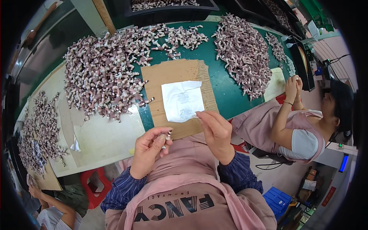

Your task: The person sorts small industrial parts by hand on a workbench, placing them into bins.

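— Over green table [226, 90], what surrounded hands?
— Heaps of small purple-white plastic pieces [101, 71], brown corrugated cardboard [176, 73], crinkled white sheet [182, 100].
— Grips?
— Left hand [147, 149] pinched one purple-white piece [168, 134] above lap; right hand [216, 128] fingertips pressed together, contents unclear.

whatever the right hand [216, 132] is pinching is looking too tiny to tell, and the top edge is cutting off the black tray [168, 8].

I see a green table [226, 90] heaped with small purple-and-white pieces [101, 73], another heap [243, 53] to the right. A co-worker in a pink apron [299, 130] sits at right. A red stool [92, 186] stands below, a blue crate [278, 199] lower right.
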Tool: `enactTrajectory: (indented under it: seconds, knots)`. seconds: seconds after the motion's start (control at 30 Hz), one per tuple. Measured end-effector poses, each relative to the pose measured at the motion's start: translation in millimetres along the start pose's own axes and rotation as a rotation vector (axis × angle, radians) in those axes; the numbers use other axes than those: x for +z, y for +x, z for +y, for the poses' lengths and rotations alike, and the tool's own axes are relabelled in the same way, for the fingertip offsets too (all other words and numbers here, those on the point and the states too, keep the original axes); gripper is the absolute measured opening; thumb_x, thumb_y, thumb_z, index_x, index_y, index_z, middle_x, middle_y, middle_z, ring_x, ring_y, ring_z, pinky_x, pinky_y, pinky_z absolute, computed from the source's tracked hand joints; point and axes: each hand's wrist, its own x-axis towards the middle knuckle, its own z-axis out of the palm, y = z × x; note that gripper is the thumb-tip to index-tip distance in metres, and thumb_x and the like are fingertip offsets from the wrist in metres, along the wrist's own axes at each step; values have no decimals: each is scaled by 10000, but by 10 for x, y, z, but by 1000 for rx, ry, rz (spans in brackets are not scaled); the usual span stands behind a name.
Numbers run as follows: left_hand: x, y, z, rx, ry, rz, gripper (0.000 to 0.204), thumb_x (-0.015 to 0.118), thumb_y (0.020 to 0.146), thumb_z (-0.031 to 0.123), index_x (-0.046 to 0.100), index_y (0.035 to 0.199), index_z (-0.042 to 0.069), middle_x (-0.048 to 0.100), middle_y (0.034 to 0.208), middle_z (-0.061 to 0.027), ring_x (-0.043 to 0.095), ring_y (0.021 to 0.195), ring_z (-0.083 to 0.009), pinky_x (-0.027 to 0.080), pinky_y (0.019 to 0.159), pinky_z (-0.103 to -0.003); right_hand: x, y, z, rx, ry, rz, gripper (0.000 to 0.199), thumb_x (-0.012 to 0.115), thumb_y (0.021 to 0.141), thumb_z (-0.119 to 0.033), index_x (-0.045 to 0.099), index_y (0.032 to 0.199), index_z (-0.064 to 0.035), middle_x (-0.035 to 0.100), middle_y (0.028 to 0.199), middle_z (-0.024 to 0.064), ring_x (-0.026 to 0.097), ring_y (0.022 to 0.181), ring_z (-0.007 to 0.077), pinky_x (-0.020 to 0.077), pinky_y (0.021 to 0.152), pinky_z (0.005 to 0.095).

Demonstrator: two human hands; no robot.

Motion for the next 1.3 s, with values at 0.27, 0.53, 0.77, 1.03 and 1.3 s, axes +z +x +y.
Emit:
enactTrajectory:
  seconds: [0.27, 0.53, 0.77, 1.03, 1.3]
  knots:
    - [-97, -79, -2, -40, -7, -6, 238, 530, 1044, 130, 616, 1243, 31, 690, 965, -55, 571, 751, -47, 447, 633, -174, 148, 103, 181, -190, -305, -29, 205, 739, 766, 29, 708, 959, -33, 636, 883, 97, 615, 818, 279, 502, 679, 372]
    - [-173, -71, -53, -24, -1, -15, 254, 566, 1029, 136, 601, 1253, 22, 705, 932, -67, 588, 759, -55, 462, 636, -180, 205, 91, 213, -220, -318, -67, 193, 743, 762, 24, 704, 941, -39, 630, 884, 89, 599, 835, 278, 475, 717, 373]
    - [-115, -21, -4, -15, 28, 28, 257, 572, 1024, 126, 629, 1243, 4, 712, 941, -75, 608, 768, -63, 488, 643, -191, 170, 86, 201, -206, -317, -28, 210, 738, 757, -2, 696, 954, -60, 623, 910, 72, 587, 848, 266, 443, 731, 377]
    - [-19, 185, -25, 42, 125, 102, 173, 623, 991, 113, 656, 1103, -15, 727, 896, -78, 633, 695, -62, 496, 580, -184, 140, 53, -22, -81, -80, 42, 209, 741, 750, 44, 705, 943, -30, 631, 892, 99, 597, 816, 274, 467, 698, 361]
    - [82, 197, 13, 13, 214, 174, 147, 652, 974, 138, 671, 1029, 3, 701, 793, -39, 588, 631, -32, 449, 522, -171, 218, -27, -214, -123, 76, 6, 242, 750, 720, 70, 713, 947, -5, 631, 879, 106, 601, 781, 258, 477, 659, 347]
